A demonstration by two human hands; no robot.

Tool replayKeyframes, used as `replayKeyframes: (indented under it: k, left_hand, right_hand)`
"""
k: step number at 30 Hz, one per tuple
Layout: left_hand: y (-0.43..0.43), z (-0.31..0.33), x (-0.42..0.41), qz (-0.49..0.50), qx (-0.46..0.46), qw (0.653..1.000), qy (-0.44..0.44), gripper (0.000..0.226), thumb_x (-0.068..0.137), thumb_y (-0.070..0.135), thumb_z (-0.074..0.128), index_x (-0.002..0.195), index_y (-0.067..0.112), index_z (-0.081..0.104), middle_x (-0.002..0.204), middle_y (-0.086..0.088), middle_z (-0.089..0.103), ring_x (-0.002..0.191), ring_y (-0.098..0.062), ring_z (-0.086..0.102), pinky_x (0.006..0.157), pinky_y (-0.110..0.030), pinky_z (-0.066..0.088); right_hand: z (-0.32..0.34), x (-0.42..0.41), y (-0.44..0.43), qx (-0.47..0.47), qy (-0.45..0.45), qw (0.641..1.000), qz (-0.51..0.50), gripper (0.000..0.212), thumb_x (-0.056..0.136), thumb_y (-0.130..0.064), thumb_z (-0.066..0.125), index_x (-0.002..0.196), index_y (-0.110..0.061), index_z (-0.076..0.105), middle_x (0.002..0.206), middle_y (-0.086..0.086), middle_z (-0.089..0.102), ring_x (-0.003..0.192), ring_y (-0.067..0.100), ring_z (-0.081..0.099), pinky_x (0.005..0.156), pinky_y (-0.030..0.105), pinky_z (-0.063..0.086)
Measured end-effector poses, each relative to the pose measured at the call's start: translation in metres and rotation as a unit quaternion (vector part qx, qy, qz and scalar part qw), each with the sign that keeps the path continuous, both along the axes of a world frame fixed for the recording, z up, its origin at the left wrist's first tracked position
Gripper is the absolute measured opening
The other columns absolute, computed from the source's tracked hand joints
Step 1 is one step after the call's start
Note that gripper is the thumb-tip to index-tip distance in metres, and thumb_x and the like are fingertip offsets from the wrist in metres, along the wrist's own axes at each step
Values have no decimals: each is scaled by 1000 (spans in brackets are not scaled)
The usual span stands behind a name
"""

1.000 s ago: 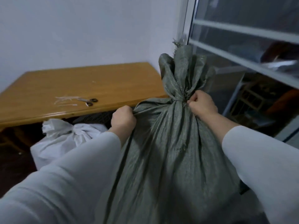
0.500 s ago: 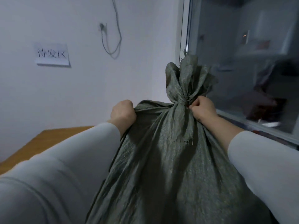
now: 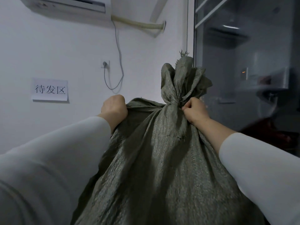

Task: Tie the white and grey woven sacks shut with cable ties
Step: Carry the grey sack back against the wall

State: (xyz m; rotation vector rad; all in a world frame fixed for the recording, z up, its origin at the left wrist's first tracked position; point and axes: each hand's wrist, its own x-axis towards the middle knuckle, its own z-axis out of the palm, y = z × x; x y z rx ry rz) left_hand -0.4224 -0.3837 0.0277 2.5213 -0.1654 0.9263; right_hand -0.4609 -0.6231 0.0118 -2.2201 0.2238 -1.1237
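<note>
Grey woven sack (image 3: 159, 159) fills the lower middle of the view, held up in front of a white wall (image 3: 48, 51), its mouth gathered into a cinched neck with a ruffled top above. The right hand (image 3: 195, 111) clenches at that neck, fingers curled into the bunched fabric. The left hand (image 3: 113, 108) grips a fold of the sack's shoulder, to the left of the neck. Both arms wear pale long sleeves. A paper sign (image 3: 50, 90) hangs on the wall, and an air conditioner (image 3: 65, 4) sits high above it.

A white wall (image 3: 65, 54) carries an air conditioner (image 3: 65, 4), a paper sign (image 3: 49, 89) and a socket (image 3: 105, 64), beside what seems a dark window (image 3: 246, 62).
</note>
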Motion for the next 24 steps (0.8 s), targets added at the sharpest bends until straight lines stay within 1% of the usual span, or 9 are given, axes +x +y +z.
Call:
replayKeyframes:
  k: [2,5,9,13,19,21,24]
  left_hand:
    - [5,10,30,2,2,1000,-12,18,83,-1,48,93,1,63,103,-20,62,98,-38,56,81,-39,46]
    - [10,22,76,6,-4,1000,-26,19,83,-1,48,92,1,64,99,-19,61,90,-36,54,76,-37,44]
    - [9,39,140,12,-16,999,-42,15,84,-1,50,90,0,63,93,-17,59,86,-35,53,72,-36,41]
    - [0,45,211,35,-26,997,-65,12,85,1,52,90,0,63,89,-16,55,83,-33,49,73,-36,40]
    - [-18,54,319,60,-53,994,-78,16,85,0,52,94,-1,65,99,-20,61,90,-36,54,76,-38,44]
    - [-22,54,355,64,-55,994,-72,16,85,-1,51,94,-1,64,99,-21,60,93,-37,55,78,-39,44]
    - [-27,50,412,62,-54,995,-65,17,85,0,51,95,-1,64,101,-21,61,95,-37,55,76,-38,42]
  right_hand:
    - [9,29,6,5,-13,1000,-2,26,85,-13,51,64,-22,39,89,4,53,93,29,54,78,36,41]
    - [23,74,14,11,-39,999,2,26,86,-13,50,65,-23,39,89,3,52,90,26,52,81,37,42]
    - [40,141,14,23,-58,998,7,13,87,-13,49,75,-18,46,87,1,51,87,23,50,85,38,43]
    - [52,219,5,16,-70,997,19,25,86,-12,49,65,-23,40,88,0,51,90,22,50,86,38,43]
    - [63,335,-9,13,-86,995,44,26,85,-13,49,64,-25,38,90,0,53,99,27,54,91,43,44]
    - [65,371,-12,18,-83,995,48,26,85,-14,49,64,-24,38,91,0,53,99,27,54,93,44,43]
    - [63,423,-16,16,-85,995,46,23,85,-15,49,66,-24,39,92,0,53,98,26,53,92,45,43]
